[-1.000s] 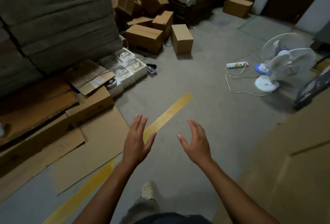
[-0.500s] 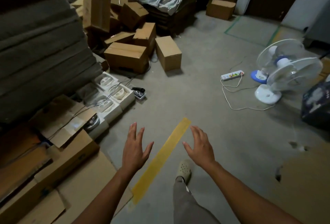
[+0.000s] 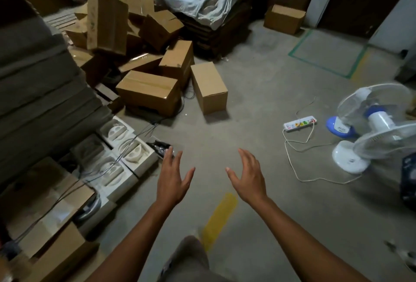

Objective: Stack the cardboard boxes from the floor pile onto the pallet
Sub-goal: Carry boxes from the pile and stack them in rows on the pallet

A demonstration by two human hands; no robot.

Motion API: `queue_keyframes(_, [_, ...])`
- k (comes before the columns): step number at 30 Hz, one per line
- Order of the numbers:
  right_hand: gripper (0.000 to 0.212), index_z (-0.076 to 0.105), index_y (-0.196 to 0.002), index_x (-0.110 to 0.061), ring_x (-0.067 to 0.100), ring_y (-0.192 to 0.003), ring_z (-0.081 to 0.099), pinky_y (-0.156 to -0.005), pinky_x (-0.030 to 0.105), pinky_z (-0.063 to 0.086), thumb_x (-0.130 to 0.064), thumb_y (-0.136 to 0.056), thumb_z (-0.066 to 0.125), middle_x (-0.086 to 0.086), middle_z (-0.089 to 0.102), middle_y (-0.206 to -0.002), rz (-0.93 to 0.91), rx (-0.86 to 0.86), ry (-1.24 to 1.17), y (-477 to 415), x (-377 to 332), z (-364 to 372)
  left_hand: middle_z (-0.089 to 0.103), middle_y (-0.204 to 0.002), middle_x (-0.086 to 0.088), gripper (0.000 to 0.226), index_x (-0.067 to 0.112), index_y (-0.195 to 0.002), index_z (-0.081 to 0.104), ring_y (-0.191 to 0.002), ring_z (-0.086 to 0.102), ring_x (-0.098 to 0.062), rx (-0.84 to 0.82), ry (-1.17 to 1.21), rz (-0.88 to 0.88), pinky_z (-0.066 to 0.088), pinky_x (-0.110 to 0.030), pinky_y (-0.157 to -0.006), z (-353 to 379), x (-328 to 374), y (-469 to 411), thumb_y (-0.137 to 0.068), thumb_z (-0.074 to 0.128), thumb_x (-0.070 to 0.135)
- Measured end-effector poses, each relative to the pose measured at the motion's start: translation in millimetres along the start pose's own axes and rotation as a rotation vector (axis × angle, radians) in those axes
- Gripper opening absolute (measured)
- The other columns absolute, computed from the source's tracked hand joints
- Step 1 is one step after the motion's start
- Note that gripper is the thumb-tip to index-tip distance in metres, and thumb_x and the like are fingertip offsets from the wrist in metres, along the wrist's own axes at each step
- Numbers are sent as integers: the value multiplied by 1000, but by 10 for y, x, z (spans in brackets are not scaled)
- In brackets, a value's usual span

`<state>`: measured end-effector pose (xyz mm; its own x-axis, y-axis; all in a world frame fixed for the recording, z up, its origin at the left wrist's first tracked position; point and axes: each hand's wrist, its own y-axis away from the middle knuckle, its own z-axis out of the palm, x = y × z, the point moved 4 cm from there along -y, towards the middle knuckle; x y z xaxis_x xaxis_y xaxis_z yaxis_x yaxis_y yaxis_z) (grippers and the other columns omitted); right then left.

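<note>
A jumbled pile of brown cardboard boxes (image 3: 139, 41) lies on the concrete floor ahead and to the left. Nearest to me are a wide taped box (image 3: 147, 90) and, just right of it, a narrow box (image 3: 209, 86) lying lengthwise. My left hand (image 3: 172, 179) and my right hand (image 3: 247, 177) are stretched out in front of me, palms facing each other, fingers spread, both empty. They hover well short of the boxes. No pallet is visible.
Tall stacks of flat cardboard sheets (image 3: 40, 92) fill the left. White foam trays (image 3: 121, 146) and loose cables lie below them. A power strip (image 3: 300, 123) with its cord and a white-and-blue fan (image 3: 371, 124) stand at the right. One separate box (image 3: 284, 18) sits far back.
I have walked forward, so the box pile is closer and larger. The yellow floor strip has slid beneath my hands. Both hands stay open and spread apart.
</note>
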<state>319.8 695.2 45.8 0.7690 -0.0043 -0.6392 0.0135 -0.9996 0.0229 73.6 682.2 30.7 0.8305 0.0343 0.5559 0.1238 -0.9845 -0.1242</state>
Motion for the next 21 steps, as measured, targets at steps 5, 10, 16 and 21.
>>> queue_keyframes(5, [72,40,-152,-11,30,-140,40,-112,38,36,-45,-92,63,12,42,-153,35,16,-15,-1488,97,87,15,-167,-11,71,16,-154,36,-155,11,-26,-28,43,-27,26,-50,-121,317,-114,-1489,-96,59,48])
queue_keyframes(10, [71,36,-154,-13,27,-142,38,-112,35,35,-37,-94,66,10,39,-156,99,23,-18,-3070,82,158,14,-168,-8,71,17,-155,35,-155,10,-24,-31,60,-18,23,-44,-120,507,-245,-3201,-96,61,46])
queue_keyframes(16, [70,35,-155,-15,27,-142,38,-110,35,36,-39,-95,64,9,37,-157,101,16,22,-4671,-118,-27,15,-167,-8,72,16,-156,32,-154,12,-23,-83,34,19,27,-44,-119,507,-105,-4911,-97,59,47])
queue_keyframes(21, [69,37,-154,-14,27,-142,38,-110,34,35,-38,-95,65,10,39,-156,85,-12,3,-5901,-82,-50,15,-167,-8,74,18,-157,29,-155,12,-24,-132,-18,13,28,-45,-120,788,-60,-6074,-96,58,50])
